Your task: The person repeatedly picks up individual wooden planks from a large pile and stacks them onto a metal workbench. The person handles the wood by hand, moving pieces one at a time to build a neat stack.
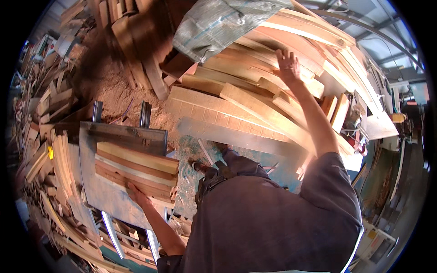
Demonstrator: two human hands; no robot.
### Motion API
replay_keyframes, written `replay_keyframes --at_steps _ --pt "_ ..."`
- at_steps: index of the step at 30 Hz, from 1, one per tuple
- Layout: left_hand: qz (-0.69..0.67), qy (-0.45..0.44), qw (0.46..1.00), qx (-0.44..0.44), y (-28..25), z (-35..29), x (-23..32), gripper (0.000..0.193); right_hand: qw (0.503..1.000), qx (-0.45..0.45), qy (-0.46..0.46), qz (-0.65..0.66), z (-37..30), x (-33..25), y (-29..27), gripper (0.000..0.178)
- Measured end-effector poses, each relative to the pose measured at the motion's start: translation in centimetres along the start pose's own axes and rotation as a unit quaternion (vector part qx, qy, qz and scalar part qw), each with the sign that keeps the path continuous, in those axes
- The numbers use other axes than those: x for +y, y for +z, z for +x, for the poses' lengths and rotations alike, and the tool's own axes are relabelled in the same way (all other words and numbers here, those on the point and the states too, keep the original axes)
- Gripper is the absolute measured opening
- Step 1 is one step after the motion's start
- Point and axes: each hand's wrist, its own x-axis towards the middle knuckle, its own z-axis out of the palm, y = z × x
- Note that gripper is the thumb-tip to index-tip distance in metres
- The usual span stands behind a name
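My left hand (139,195) lies against the near edge of a stack of wooden strips (136,170), its fingers stretched out rather than wrapped round them. These strips, pale and reddish-brown, sit side by side on a dark flat machine table (102,191). On the other side, my right hand (289,67) reaches far out with fingers spread, over a big pile of pale boards (246,68). Whether its fingertips touch the wood I cannot tell. One loose board (259,111) slants across the front of that pile, above a layer of stacked planks (205,111).
A grey woven sheet (223,27) drapes over the far end of the pile. Sawdust (116,86) heaps up beyond the table, beside dark leaning boards (136,50). Offcuts (50,104) crowd the left. Metal rails (111,234) stick out from the table's near side.
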Motion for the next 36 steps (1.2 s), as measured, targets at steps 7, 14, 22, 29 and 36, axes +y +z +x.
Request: replay_keyframes --at_steps 7,14,22,29,36 --pt "-0.035 -0.015 0.999 0.029 -0.5 0.7 -1.5 0.107 0.999 -0.008 -0.014 0.032 -0.7 0.1 -0.9 0.076" --pt "-0.022 -0.024 0.998 0.049 -1.4 2.8 -3.9 0.104 0.978 -0.046 0.000 0.205 -1.8 0.1 -5.4 0.054" --pt "0.030 -0.008 0.999 0.031 -0.6 2.4 -3.0 0.098 0.956 -0.044 0.077 0.281 -12.1 -1.2 -13.6 0.066" --pt "-0.041 0.014 0.999 0.022 1.7 -0.8 0.7 0.092 0.913 -0.229 0.215 0.260 -21.2 6.2 -12.8 0.089" --pt "-0.051 -0.024 0.998 0.009 -0.1 0.1 -0.9 0.091 0.894 -0.344 0.194 0.211 -21.8 9.1 -12.4 0.096"
